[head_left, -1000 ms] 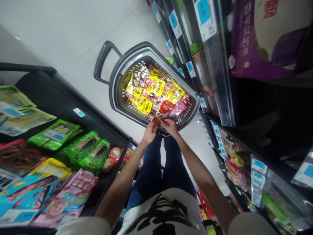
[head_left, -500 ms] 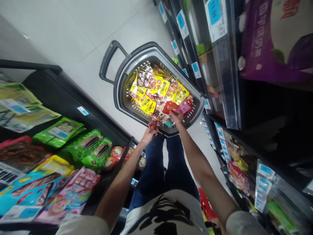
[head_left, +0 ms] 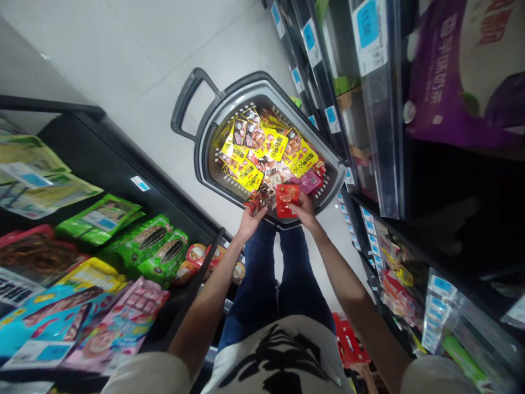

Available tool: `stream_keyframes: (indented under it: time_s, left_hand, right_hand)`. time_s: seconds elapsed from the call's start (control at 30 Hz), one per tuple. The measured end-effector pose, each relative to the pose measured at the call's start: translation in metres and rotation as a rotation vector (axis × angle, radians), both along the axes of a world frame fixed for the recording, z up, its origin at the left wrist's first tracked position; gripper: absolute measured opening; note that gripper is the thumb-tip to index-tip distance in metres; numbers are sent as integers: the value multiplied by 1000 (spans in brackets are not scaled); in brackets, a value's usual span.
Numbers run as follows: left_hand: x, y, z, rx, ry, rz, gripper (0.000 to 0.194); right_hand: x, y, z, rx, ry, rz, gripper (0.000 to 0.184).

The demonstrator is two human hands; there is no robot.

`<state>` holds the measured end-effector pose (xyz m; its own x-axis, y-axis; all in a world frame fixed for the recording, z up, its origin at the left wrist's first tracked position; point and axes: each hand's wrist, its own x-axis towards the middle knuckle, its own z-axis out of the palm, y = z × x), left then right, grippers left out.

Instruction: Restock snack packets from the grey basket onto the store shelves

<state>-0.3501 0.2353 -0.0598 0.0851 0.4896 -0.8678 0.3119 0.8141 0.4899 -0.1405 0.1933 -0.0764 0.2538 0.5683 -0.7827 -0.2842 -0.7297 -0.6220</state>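
Pale floor (head_left: 135,49) tiles run between dark shelves (head_left: 123,158). Over the near end of the basket (head_left: 340,189), the right hand (head_left: 305,210) pinches a red packet (head_left: 288,200), fingers nearly closed; the left hand (head_left: 251,221), fingers curled, grips a small dark-red packet (head_left: 252,203). Yellow packets (head_left: 275,144) lie inside.

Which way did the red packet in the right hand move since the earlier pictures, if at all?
Yes: the red packet, held by the right hand, moved toward the basket rim beside the legs.
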Motion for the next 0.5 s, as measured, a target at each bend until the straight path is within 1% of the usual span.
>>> stream_keyframes:
  time_s: [0.07,0.13,0.2,0.23,0.3,0.37,0.4,0.43,0.5]
  left_hand:
    - [1,0,6,-15,-71,-15,60]
    - [2,-1,13,-25,-132,-14,65]
    - [2,-3,19,-32,-126,28,66]
    - [1,-3,22,-33,-102,65,66]
    - [-1,-4,25,-22,-44,163,68]
    - [-5,-4,26,-21,-24,246,73]
    - [-7,-5,27,-28,-22,271,73]
    - [-10,-5,27,-37,-20,284,73]
    - [-15,-7,27,-47,-7,283,68]
  right_hand:
    - [-3,-11,17,28,217,8,39]
    - [-10,-17,31,11,356,51,42]
    - [-16,-18,37,-13,465,40,45]
    - [-18,-17,36,-31,519,7,47]
    - [-18,-10,27,-97,588,-92,51]
    - [-18,3,9,-187,528,-173,47]
    - [-18,11,-2,-232,435,-170,42]
    - [-19,20,-14,-272,320,-138,36]
    - [-23,39,-36,-324,108,-42,31]
